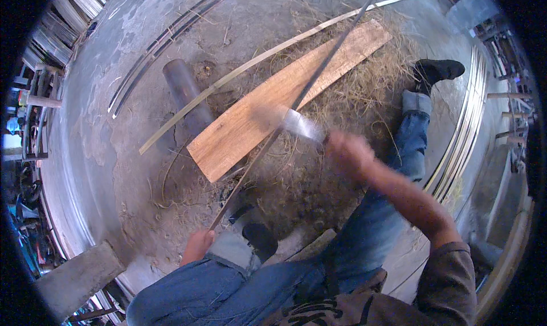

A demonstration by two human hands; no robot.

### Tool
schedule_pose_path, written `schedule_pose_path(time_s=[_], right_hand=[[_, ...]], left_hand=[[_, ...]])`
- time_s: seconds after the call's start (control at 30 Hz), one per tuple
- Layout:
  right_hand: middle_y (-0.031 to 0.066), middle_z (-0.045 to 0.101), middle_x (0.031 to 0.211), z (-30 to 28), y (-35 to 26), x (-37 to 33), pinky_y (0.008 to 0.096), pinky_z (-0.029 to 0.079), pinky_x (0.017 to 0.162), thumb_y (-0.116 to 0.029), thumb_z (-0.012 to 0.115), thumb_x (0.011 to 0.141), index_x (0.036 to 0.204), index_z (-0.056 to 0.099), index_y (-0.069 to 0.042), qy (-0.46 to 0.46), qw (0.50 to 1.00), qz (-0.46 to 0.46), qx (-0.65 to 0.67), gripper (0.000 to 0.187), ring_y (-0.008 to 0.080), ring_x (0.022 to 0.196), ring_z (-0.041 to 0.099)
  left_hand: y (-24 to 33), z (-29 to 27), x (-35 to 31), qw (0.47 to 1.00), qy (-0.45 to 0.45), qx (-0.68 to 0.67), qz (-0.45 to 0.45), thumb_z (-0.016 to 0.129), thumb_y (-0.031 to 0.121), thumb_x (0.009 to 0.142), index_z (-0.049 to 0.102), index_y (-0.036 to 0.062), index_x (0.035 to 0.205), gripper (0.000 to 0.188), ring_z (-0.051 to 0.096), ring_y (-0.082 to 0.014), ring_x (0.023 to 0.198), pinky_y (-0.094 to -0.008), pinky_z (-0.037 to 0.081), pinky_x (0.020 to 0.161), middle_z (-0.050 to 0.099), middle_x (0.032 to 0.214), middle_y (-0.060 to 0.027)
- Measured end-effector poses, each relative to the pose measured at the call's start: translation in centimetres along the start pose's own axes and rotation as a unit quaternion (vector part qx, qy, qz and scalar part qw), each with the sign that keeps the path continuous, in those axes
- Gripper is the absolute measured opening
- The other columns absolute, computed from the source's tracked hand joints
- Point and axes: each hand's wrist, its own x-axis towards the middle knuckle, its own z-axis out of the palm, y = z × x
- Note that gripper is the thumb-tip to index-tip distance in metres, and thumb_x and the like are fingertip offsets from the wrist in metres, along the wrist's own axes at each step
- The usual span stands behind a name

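Note:
A long, narrow dark strip (327, 64), looking like split bamboo, slants across a wooden plank (245, 129). Its near end is in my left hand (197, 246), closed around it beside my left shin. My right hand (348, 154), smeared by motion, is closed on the handle of a broad-bladed knife (302, 126). The blade meets or crosses the strip at the plank's near edge; whether it touches I cannot tell. Most of the knife's handle is hidden in my fist.
Under the plank's left part lies a dark cylinder (181, 81). A pale strip (273, 51) curves past the plank's far side. Fibrous shavings (376, 69) litter the floor. Dark strips (154, 52) lie far left, a bundle of strips (464, 126) to the right. My legs frame the work.

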Motion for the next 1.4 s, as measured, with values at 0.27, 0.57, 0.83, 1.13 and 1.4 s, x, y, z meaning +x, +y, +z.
schedule_pose_path(time_s=[0.27, 0.57, 0.83, 1.13, 1.4], right_hand=[[0.0123, 0.062, 0.084, 0.4, 13.9, 5.1, 0.0396, 0.053, 0.058, -0.014, 0.053, 0.077, 0.087, 0.056, -0.003, -0.004, 0.988, 0.056, -0.141, 0.015, 0.0287, 0.072, 0.063], [0.0209, 0.061, 0.086, -1.1, 15.1, 2.6, 0.046, 0.049, 0.069, -0.017, 0.057, 0.072, 0.096, 0.055, 0.0, 0.166, 0.935, 0.302, 0.087, 0.03, 0.0355, 0.079, 0.061], [0.0124, 0.059, 0.094, 2.1, -14.8, -4.8, 0.0399, 0.052, 0.057, -0.017, 0.042, 0.085, 0.093, 0.048, -0.005, -0.042, 0.966, -0.093, 0.238, 0.015, 0.0298, 0.078, 0.063], [0.0169, 0.058, 0.071, -1.5, -7.7, -3.5, 0.0476, 0.047, 0.053, -0.016, 0.05, 0.079, 0.089, 0.045, 0.0, -0.067, 0.957, 0.092, 0.266, 0.019, 0.0377, 0.068, 0.059], [0.0168, 0.056, 0.068, 4.4, 0.1, -1.7, 0.0463, 0.048, 0.054, -0.015, 0.05, 0.079, 0.082, 0.046, -0.006, 0.024, 0.966, 0.128, 0.224, 0.01, 0.0321, 0.063, 0.06]], left_hand=[[-2.9, -1.1, -4.3, 0.997, -0.03, -0.048, -0.049, 0.04, 0.045, 0.09, 0.057, 0.0012, 0.082, 0.048, 0.052, -0.0268, 0.062, -0.0373, 0.041, 0.061, 0.054, 0.068, -0.0146], [3.6, -2.1, -1.1, 0.992, 0.017, -0.115, -0.047, 0.042, 0.04, 0.092, 0.055, 0.0025, 0.078, 0.042, 0.048, -0.0135, 0.054, -0.0305, 0.04, 0.053, 0.049, 0.06, -0.0023], [6.0, -1.0, 5.3, 0.963, -0.059, -0.245, -0.095, 0.046, 0.038, 0.091, 0.055, 0.0051, 0.081, 0.035, 0.044, -0.0069, 0.049, -0.0217, 0.034, 0.041, 0.048, 0.061, 0.0005], [0.5, -0.9, 2.4, 0.937, -0.103, -0.311, -0.121, 0.048, 0.045, 0.088, 0.054, 0.0071, 0.075, 0.041, 0.041, -0.0068, 0.047, -0.0221, 0.032, 0.04, 0.047, 0.059, 0.0011], [-1.5, -0.1, 1.3, 0.936, -0.096, -0.312, -0.128, 0.048, 0.049, 0.085, 0.052, 0.0091, 0.068, 0.044, 0.039, -0.0075, 0.046, -0.0231, 0.029, 0.039, 0.045, 0.056, 0.0019]])
